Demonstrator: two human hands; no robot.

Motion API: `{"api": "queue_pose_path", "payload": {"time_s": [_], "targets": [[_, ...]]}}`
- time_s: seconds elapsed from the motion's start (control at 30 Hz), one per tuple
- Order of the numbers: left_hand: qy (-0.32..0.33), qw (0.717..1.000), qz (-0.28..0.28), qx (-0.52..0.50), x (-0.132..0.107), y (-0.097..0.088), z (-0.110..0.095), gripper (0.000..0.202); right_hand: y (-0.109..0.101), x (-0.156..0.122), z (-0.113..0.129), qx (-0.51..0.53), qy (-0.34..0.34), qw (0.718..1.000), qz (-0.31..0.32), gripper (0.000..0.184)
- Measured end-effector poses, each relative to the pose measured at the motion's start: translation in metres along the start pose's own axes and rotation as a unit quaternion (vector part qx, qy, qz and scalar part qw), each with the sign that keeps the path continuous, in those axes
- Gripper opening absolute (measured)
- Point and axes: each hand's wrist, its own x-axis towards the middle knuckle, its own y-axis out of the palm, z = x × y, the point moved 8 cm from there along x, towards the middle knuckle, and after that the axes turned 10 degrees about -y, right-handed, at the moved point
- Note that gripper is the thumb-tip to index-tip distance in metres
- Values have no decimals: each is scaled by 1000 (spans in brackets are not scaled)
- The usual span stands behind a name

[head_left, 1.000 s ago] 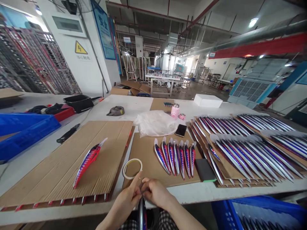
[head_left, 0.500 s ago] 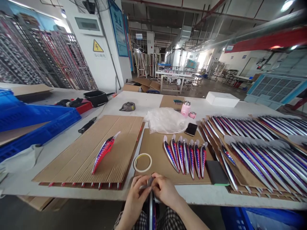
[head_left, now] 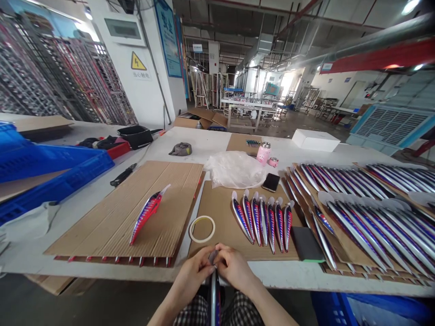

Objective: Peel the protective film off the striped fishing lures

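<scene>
Both my hands meet at the table's near edge, pinched on the upper end of a long silvery fishing lure (head_left: 214,294) that stands upright over my lap. My left hand (head_left: 195,273) grips it from the left, my right hand (head_left: 232,270) from the right, fingers closed. Just beyond them a roll of tape (head_left: 202,228) lies on a cardboard sheet (head_left: 220,213), beside a row of several red-and-blue striped lures (head_left: 263,219). One striped lure (head_left: 147,213) lies alone on the left corrugated cardboard (head_left: 112,228).
A dark sponge block (head_left: 307,244) lies right of the row. Cardboard sheets covered with many lures (head_left: 367,213) fill the right side. A plastic bag (head_left: 234,170), phone (head_left: 271,182), pink bottle (head_left: 263,153), and blue crates (head_left: 50,170) stand around. A blue bin (head_left: 367,310) sits below right.
The view shifted left then steadied. My hands stay pinched on the lure's top end, with only small finger movements.
</scene>
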Motion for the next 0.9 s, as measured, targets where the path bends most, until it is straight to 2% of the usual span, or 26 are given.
{"api": "queue_pose_path", "payload": {"time_s": [0.1, 0.17, 0.53, 0.9], "targets": [[-5, 999, -18, 37, -1, 0, -4, 14, 0, 0, 0, 1, 2, 1000, 3, 19], [-9, 997, -33, 62, -1, 0, -3, 7, 0, 0, 0, 1, 4, 1000, 4, 19], [-7, 984, -82, 157, -1, -2, -1, 11, -3, -2, 4, 8, -6, 1000, 16, 21], [39, 987, -69, 138, -5, -8, 0, 15, 3, -3, 0, -1, 7, 1000, -11, 26]]}}
